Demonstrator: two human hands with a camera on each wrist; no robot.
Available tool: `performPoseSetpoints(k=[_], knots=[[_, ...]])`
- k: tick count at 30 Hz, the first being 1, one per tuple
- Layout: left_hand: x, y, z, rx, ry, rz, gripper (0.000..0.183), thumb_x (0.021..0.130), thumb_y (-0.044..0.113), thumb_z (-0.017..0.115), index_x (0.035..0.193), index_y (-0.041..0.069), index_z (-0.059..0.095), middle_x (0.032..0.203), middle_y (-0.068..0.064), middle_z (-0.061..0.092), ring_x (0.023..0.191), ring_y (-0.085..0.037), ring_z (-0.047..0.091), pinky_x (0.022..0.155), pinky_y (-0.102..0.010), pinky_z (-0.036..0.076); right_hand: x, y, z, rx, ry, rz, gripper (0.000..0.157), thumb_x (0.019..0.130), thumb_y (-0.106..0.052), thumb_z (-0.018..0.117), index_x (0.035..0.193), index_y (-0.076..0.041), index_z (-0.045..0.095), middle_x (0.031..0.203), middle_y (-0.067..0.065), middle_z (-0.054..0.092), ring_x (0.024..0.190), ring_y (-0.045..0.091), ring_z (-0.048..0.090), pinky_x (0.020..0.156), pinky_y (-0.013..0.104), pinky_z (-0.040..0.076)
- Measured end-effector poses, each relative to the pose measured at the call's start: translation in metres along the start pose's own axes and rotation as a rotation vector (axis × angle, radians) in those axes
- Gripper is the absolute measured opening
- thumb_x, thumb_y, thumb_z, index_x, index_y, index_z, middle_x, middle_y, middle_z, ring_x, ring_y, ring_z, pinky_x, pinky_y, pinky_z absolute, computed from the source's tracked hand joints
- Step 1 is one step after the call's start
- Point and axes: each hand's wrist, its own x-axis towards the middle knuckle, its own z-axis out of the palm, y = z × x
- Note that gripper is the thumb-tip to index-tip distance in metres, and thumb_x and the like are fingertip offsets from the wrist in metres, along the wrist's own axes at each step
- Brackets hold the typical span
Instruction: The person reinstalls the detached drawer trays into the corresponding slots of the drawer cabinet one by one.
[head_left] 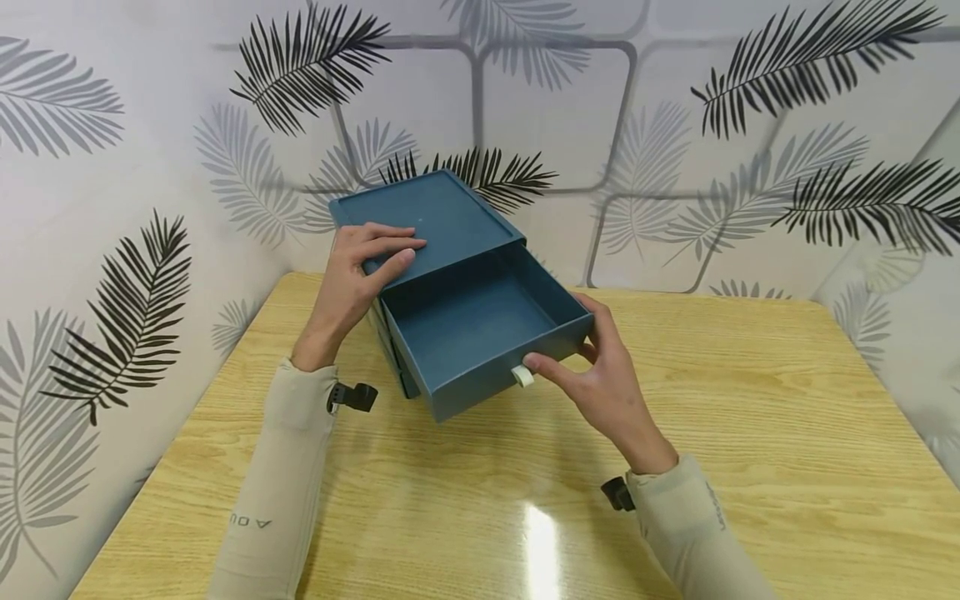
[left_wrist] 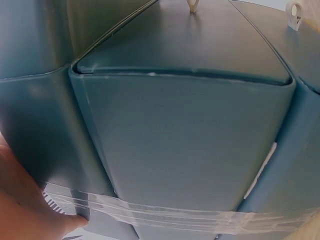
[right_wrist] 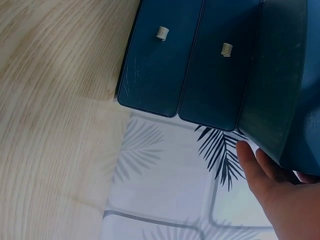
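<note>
A dark blue drawer cabinet (head_left: 431,212) stands on the table, turned at an angle. Its top drawer (head_left: 480,379) is pulled well out, and nothing lies inside. My left hand (head_left: 348,279) rests on the cabinet's top near the left edge, fingers extended flat. With my right hand (head_left: 611,387) I hold the drawer's front right corner, the thumb on the front beside a small cream pull tab (head_left: 522,376), the other fingers round the side. In the right wrist view two lower drawers (right_wrist: 155,70) appear closed, each with its own tab (right_wrist: 226,50).
Beneath everything is a wood-grain table (head_left: 720,400). Behind it rises a pale wall (head_left: 540,108) with a leaf pattern. Clear tape (left_wrist: 180,212) runs across the cabinet's side in the left wrist view.
</note>
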Motion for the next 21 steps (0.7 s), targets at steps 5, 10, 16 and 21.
performPoseSetpoints(k=[5, 10, 16, 21], knots=[[0.0003, -0.0014, -0.0012, 0.001, -0.013, 0.018, 0.029, 0.097, 0.022, 0.066, 0.122, 0.012, 0.080, 0.137, -0.012, 0.067, 0.134, -0.028, 0.045, 0.113, -0.043, 0.026, 0.0020, 0.0001, 0.0019, -0.006, 0.009, -0.006, 0.086, 0.086, -0.019, 0.087, 0.157, -0.022, 0.039, 0.154, 0.004, 0.050, 0.136, 0.025, 0.051, 0.116, 0.054, 0.043], [-0.0001, -0.0020, -0.0018, 0.016, -0.023, 0.021, 0.032, 0.098, 0.030, 0.067, 0.123, 0.012, 0.079, 0.139, -0.012, 0.066, 0.135, -0.028, 0.044, 0.115, -0.045, 0.026, 0.0033, 0.0006, 0.0042, 0.009, 0.011, -0.010, 0.086, 0.086, -0.019, 0.086, 0.157, -0.022, 0.039, 0.156, 0.004, 0.049, 0.137, 0.025, 0.050, 0.116, 0.054, 0.042], [-0.0014, -0.0008, -0.0029, 0.026, -0.028, 0.008, 0.031, 0.097, 0.025, 0.069, 0.124, 0.013, 0.079, 0.139, -0.011, 0.066, 0.135, -0.028, 0.044, 0.114, -0.046, 0.026, 0.0055, 0.0012, 0.0068, 0.020, 0.012, -0.018, 0.086, 0.086, -0.018, 0.086, 0.157, -0.022, 0.039, 0.156, 0.004, 0.049, 0.136, 0.024, 0.050, 0.115, 0.054, 0.042], [-0.0011, 0.0010, -0.0042, 0.029, -0.042, -0.007, 0.033, 0.096, 0.028, 0.070, 0.125, 0.014, 0.078, 0.141, -0.010, 0.066, 0.136, -0.027, 0.045, 0.114, -0.046, 0.026, 0.0083, 0.0032, 0.0082, 0.017, 0.007, -0.013, 0.086, 0.087, -0.020, 0.086, 0.158, -0.023, 0.037, 0.157, 0.004, 0.047, 0.137, 0.025, 0.049, 0.116, 0.054, 0.042]])
